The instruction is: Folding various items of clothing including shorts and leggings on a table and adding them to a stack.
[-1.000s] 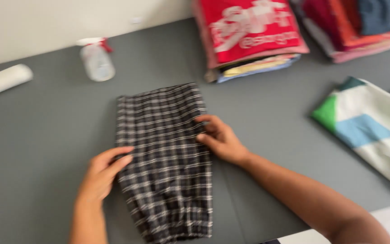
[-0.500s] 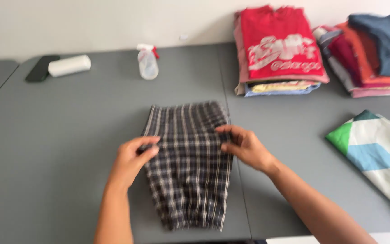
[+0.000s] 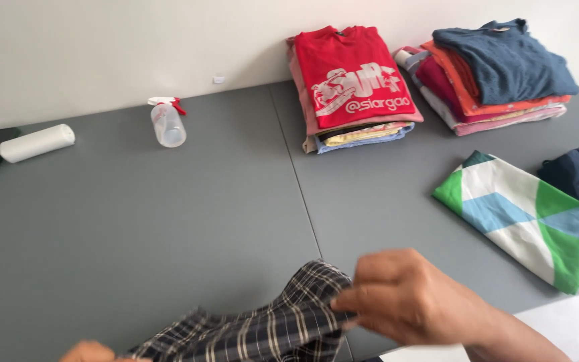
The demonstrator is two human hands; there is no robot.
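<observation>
1. Pinching the top edge of the dark plaid shorts (image 3: 269, 328), the right hand (image 3: 407, 298) has its fingers (image 3: 370, 295) curled tight on the cloth, lifting it off the grey bench (image 3: 135, 221).
2. Only a sliver of the left hand (image 3: 88, 350) shows at the bottom edge, against the shorts' far corner; whether it grips cannot be told.
3. Well beyond the right fingers lies a stack of folded clothes topped by a red printed T-shirt (image 3: 350, 74).
4. Right of them rests a folded green, blue and white cloth (image 3: 524, 214).
5. Far to the left stand a clear spray bottle (image 3: 167, 123) and a white roll (image 3: 37, 142).
</observation>
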